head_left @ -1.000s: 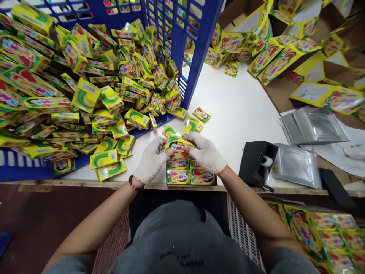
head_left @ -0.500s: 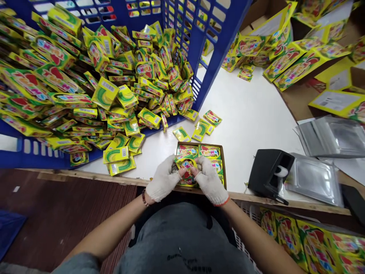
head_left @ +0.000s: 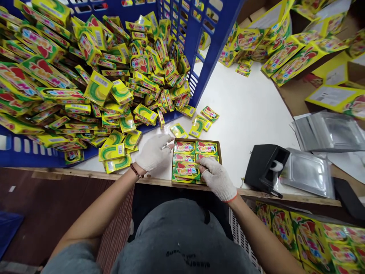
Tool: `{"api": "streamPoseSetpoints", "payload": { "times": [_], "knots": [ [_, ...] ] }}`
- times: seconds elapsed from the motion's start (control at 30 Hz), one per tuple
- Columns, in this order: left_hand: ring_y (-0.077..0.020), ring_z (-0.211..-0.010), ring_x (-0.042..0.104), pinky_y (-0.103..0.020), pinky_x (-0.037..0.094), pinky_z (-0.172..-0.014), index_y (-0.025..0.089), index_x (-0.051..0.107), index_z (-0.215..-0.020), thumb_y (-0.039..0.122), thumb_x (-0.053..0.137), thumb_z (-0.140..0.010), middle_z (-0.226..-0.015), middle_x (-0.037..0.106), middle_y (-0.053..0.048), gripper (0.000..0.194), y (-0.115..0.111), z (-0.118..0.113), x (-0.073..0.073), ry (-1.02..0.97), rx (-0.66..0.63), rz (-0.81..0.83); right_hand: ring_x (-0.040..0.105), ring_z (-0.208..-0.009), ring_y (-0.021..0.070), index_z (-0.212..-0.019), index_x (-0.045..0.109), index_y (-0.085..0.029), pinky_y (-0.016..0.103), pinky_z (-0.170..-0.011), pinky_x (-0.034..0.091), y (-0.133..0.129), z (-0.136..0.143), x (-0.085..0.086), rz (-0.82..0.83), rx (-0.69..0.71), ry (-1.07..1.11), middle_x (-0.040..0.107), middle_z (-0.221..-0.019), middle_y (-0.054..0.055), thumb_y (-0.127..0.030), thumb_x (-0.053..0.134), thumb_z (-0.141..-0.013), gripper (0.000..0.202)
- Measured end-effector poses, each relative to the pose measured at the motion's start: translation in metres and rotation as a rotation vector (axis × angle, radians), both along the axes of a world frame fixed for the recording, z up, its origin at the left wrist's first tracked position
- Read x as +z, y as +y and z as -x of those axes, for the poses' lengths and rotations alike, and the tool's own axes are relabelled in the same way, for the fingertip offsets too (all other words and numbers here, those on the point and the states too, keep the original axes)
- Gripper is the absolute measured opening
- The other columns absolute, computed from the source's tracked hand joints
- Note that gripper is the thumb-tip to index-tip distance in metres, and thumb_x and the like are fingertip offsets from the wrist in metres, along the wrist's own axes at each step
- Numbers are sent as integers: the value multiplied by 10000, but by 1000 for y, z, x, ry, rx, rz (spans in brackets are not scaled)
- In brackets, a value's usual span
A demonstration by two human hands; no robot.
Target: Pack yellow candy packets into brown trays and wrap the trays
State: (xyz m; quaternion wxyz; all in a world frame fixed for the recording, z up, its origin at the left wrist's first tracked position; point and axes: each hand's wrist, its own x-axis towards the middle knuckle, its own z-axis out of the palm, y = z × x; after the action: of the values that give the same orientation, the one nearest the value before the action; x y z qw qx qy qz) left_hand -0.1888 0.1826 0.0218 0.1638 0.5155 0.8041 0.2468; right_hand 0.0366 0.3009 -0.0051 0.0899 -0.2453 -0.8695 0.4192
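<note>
A brown cardboard tray (head_left: 219,152) at the table's near edge holds rows of small yellow-green candy boxes (head_left: 205,147). My right hand (head_left: 216,177), in a white knit glove, presses a candy box (head_left: 186,171) down into the tray's near row. My left hand (head_left: 154,151), also gloved, hovers with fingers apart beside the tray's left wall, holding nothing. A few loose candy boxes (head_left: 197,125) lie on the white table (head_left: 245,114) just beyond the tray.
A blue plastic crate (head_left: 208,42) on its side spills several candy boxes across the left. A black tape dispenser (head_left: 265,165) stands right of the tray, with clear plastic bags (head_left: 327,131) and larger yellow cartons (head_left: 288,57) beyond. More cartons (head_left: 313,236) sit below the table.
Both hands held one candy box above the tray. The right hand has now set it into the near row, and the left hand has let go and moved left.
</note>
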Motion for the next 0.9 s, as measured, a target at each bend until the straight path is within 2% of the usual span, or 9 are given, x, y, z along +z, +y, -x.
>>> {"api": "streamPoseSetpoints", "payload": {
  "times": [0.1,0.23,0.3,0.4,0.5,0.6,0.73,0.8,0.9],
  "knots": [
    [-222,-999,641,-336,485,-865,193,661,-1028,301,508,-928,-1075,696,-73,213,9,22,-7,72,35,19,635,-923,193,-996,691,-189,329,-869,504,-3,0,-11,32,97,-50,690,-980,74,-126,482,-907,236],
    [-256,-1055,623,-359,488,-886,151,656,-1063,244,441,-925,-1111,667,-132,272,48,41,-22,251,4,171,593,-853,175,-971,674,-202,284,-799,473,-2,1,-16,-21,168,-126,645,-916,52,-94,482,-894,234],
    [-265,-1095,611,-356,480,-908,132,653,-1137,192,447,-888,-1160,655,-152,329,75,48,-30,295,-75,261,589,-883,183,-989,653,-206,283,-808,462,-3,2,-16,-51,141,-153,651,-940,55,-103,507,-885,207],
    [-228,-1127,601,-298,456,-944,197,677,-1176,157,523,-810,-1243,658,-93,398,110,55,-42,256,-271,312,593,-890,198,-968,629,-203,293,-805,460,-5,1,-16,-69,49,-182,667,-952,63,-148,575,-864,129],
    [-226,-1096,600,-290,450,-931,249,701,-1149,182,598,-757,-1181,702,-57,411,128,58,-52,227,-411,368,614,-865,199,-937,636,-196,291,-782,469,-6,-3,-18,-37,-19,-195,681,-916,58,-173,593,-865,87],
    [-270,-1077,593,-345,446,-920,225,722,-1093,205,629,-753,-1117,711,-110,354,129,59,-55,244,-426,408,637,-927,196,-1018,653,-199,289,-826,478,-5,-7,-20,-16,10,-178,700,-991,64,-137,560,-879,178],
    [-336,-1046,598,-401,447,-874,142,735,-954,168,665,-717,-1049,688,-198,249,114,61,-52,276,-340,422,623,-945,207,-1039,649,-184,294,-827,468,-7,-5,-19,-135,135,-262,680,-1040,94,-131,569,-889,178],
    [-335,-1007,611,-399,453,-845,132,720,-921,148,678,-697,-1017,684,-194,228,103,61,-48,270,-285,399,613,-924,212,-1036,647,-172,294,-794,457,-8,-2,-16,-208,179,-344,670,-1032,106,-163,567,-914,145],
    [-292,-952,625,-386,462,-826,147,683,-955,166,632,-766,-1002,678,-155,196,83,62,-38,243,-179,316,599,-916,207,-1030,643,-158,287,-787,437,-4,3,-9,-265,286,-419,664,-1028,107,-187,542,-944,136]
  ]
}}
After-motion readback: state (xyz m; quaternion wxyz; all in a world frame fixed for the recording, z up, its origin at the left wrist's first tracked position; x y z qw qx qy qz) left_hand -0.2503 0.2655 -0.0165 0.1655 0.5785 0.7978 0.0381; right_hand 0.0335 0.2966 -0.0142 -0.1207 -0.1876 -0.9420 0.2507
